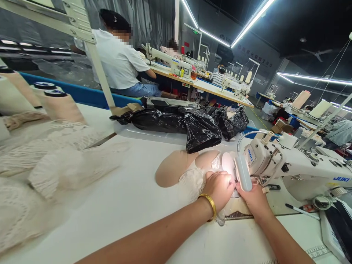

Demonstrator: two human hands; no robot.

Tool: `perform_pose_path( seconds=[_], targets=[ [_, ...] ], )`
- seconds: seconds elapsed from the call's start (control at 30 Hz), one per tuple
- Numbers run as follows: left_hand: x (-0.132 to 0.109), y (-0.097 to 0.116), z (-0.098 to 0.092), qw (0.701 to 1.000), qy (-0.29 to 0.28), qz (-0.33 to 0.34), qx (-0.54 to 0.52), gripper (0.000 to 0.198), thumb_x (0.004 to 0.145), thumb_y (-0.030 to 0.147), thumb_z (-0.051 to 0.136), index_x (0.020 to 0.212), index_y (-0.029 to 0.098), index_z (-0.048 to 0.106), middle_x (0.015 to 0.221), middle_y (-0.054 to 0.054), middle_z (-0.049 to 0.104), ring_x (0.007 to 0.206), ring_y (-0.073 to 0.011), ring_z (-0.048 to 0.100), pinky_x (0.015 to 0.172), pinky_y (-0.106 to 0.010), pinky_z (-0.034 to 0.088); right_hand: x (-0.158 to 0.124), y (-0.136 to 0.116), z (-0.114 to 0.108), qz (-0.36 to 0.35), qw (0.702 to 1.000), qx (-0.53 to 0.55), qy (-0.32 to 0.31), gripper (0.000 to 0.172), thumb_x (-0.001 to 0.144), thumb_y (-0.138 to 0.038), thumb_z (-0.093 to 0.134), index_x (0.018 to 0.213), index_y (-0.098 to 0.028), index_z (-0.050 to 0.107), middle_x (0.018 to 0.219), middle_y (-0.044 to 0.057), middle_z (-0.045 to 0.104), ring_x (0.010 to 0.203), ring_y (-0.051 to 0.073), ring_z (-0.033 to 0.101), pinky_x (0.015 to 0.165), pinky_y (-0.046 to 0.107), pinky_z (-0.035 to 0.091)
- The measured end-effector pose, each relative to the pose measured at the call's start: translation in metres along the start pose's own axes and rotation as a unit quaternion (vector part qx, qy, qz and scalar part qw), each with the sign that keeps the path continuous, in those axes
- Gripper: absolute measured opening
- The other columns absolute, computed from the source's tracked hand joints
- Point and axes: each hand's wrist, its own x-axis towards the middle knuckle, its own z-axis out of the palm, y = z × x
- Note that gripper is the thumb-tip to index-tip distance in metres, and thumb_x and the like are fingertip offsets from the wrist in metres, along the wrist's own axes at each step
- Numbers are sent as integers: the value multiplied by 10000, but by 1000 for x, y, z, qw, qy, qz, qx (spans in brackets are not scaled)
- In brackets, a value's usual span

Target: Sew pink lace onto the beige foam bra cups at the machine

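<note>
A beige lace bra [192, 179] with smooth rounded cups lies at the needle area of a white sewing machine [264, 157]. My left hand [220, 189], wearing a gold bangle, is closed on the lace edge just left of the presser foot. Close against it, my right hand [255, 200] pinches the fabric edge from the other side. A lamp head on a bendy metal neck [244, 176] lights the spot and covers part of the right fingers. The needle itself is hidden behind the lamp and the fingers.
Black plastic bags [176, 123] lie behind the work. Blurred lace pieces [55, 154] and thread cones [62, 104] sit at left. A pen [302, 211] lies right of the machine bed. Ahead, a person in a white shirt [118, 62] sits near another machine.
</note>
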Motion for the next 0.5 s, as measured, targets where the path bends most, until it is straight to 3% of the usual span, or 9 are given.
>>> perform_pose_path(
  seconds=[0.27,0.4,0.5],
  targets=[
    [-14,1,-7,996,14,80,21,263,927,167,484,868,229,733,1037,-66,711,1002,-275,621,932,-481,345,-1,-11,-1,-29,999,11,-44,171,732,-342,632,697,-189,700,729,58,762,776,274,718,741,336,513],
    [-15,0,-19,989,47,130,51,281,924,99,429,826,189,675,977,-85,683,936,-260,620,904,-469,392,2,-2,-6,-74,996,20,-47,194,752,-291,574,838,-175,704,795,79,777,795,259,726,765,334,538],
    [-10,-4,-32,984,-6,148,97,208,885,101,496,838,192,677,974,-94,684,955,-271,618,867,-425,438,3,8,-24,-116,992,-4,-43,220,771,-281,556,917,-189,691,866,78,765,802,248,706,743,333,524]
  ],
)
